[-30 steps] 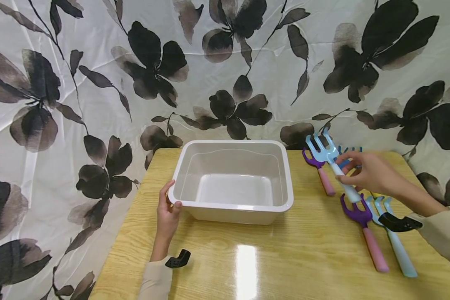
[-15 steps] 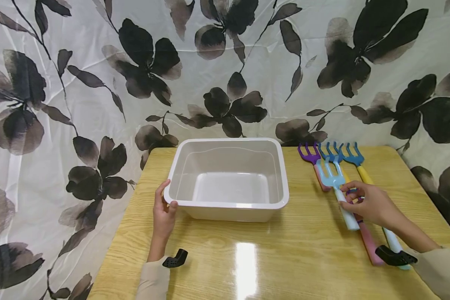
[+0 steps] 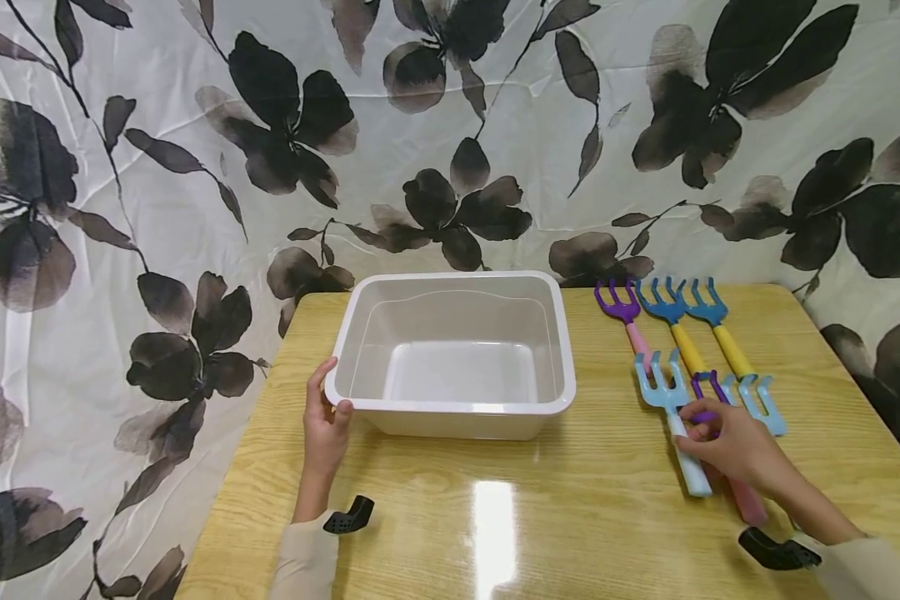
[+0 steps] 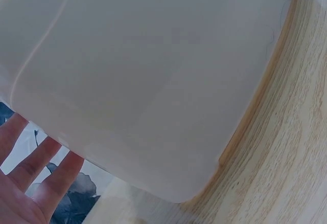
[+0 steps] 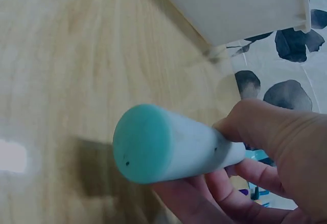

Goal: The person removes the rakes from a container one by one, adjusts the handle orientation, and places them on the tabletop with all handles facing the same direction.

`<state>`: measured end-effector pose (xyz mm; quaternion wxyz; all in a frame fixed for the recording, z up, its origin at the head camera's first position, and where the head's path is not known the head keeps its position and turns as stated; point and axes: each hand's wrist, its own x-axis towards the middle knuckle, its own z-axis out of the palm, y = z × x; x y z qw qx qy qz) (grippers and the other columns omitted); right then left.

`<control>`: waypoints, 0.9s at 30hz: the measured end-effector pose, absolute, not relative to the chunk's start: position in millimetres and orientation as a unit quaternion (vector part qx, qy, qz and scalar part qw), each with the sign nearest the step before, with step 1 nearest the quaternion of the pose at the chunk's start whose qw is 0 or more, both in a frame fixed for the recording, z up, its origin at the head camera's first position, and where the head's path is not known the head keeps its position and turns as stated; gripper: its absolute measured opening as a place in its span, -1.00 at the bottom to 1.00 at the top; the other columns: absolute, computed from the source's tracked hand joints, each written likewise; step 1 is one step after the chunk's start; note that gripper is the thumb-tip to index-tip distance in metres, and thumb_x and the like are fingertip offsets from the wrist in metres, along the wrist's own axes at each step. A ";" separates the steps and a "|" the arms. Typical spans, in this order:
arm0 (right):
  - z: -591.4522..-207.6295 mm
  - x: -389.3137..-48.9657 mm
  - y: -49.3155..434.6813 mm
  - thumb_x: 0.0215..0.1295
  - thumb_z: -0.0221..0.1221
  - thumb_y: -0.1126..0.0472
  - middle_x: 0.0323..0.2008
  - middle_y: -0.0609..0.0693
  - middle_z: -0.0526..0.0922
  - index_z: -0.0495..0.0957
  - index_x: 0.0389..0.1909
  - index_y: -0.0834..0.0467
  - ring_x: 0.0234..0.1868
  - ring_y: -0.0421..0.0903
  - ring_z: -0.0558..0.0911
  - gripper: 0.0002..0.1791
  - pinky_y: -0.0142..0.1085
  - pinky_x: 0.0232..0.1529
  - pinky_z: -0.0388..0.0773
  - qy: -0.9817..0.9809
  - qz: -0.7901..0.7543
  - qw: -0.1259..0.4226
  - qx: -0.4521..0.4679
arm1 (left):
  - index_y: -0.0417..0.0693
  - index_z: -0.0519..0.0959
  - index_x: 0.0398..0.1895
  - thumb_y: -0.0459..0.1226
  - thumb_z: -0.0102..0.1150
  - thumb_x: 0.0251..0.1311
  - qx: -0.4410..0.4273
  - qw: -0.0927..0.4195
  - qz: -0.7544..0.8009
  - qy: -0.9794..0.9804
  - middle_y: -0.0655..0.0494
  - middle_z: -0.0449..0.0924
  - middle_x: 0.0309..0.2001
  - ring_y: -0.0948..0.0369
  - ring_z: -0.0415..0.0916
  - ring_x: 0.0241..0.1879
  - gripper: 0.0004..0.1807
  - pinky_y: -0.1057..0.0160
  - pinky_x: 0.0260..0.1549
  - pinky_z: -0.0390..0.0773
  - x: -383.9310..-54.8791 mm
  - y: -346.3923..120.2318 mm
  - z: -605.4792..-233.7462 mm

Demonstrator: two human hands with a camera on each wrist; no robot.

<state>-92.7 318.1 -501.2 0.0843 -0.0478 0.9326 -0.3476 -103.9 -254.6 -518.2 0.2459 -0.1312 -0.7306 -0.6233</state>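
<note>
In the head view a white plastic tub point(image 3: 450, 408) stands on the table. My left hand point(image 3: 326, 437) grips its front left corner, thumb on the near side and fingers round the left side. The left wrist view shows the fingers point(image 4: 61, 175) along the tub's wall point(image 4: 153, 81). On the right, my right hand point(image 3: 742, 446) pinches a light blue hand fork point(image 3: 663, 393) by its handle, tines pointing toward the back. From the right wrist, the handle's rounded teal end point(image 5: 143, 144) faces the camera. A purple fork with a pink handle point(image 3: 747, 504) is partly hidden beneath this hand.
Behind my right hand lie a purple fork point(image 3: 619, 310) with a pink handle and two blue forks point(image 3: 663, 308) with yellow handles. Another light blue fork point(image 3: 768, 408) lies to the right, its handle hidden. A flowered cloth point(image 3: 450, 125) hangs behind the table.
My right hand has brought the light blue fork from over the back tools toward the table's front, uncovering the blue forks. The left hand keeps its grip on the tub.
</note>
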 end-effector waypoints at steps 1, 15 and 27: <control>-502.8 -91.3 317.9 0.26 0.43 0.10 -0.43 -0.04 0.64 0.54 0.05 0.30 -0.51 -0.19 0.50 -0.52 -0.30 -0.55 0.39 0.933 -0.346 0.085 -0.046 | -0.14 0.21 0.51 0.17 0.16 0.38 -0.130 0.245 -0.624 -0.731 -0.18 0.33 0.38 -0.01 0.47 0.11 -0.16 0.42 -0.04 0.55 -104.0 -254.4 -517.8; -511.4 -86.1 309.6 0.20 0.45 0.16 -0.47 -0.07 0.67 0.55 0.03 0.31 -0.57 -0.12 0.60 -0.53 -0.26 -0.59 0.53 0.931 -0.347 0.115 -0.023 | -0.15 0.20 0.51 0.18 0.17 0.36 -0.123 0.238 -0.630 -0.729 -0.25 0.34 0.36 -0.02 0.46 0.11 -0.14 0.42 -0.02 0.55 -103.2 -252.4 -512.2; -500.4 -89.6 304.2 0.22 0.44 0.12 -0.51 -0.13 0.66 0.57 0.00 0.25 -0.52 -0.13 0.55 -0.57 -0.25 -0.51 0.41 0.947 -0.293 0.124 -0.036 | -0.13 0.20 0.52 0.17 0.17 0.38 -0.120 0.232 -0.628 -0.733 -0.30 0.30 0.38 -0.07 0.45 0.13 -0.16 0.43 0.00 0.55 -104.6 -251.9 -507.3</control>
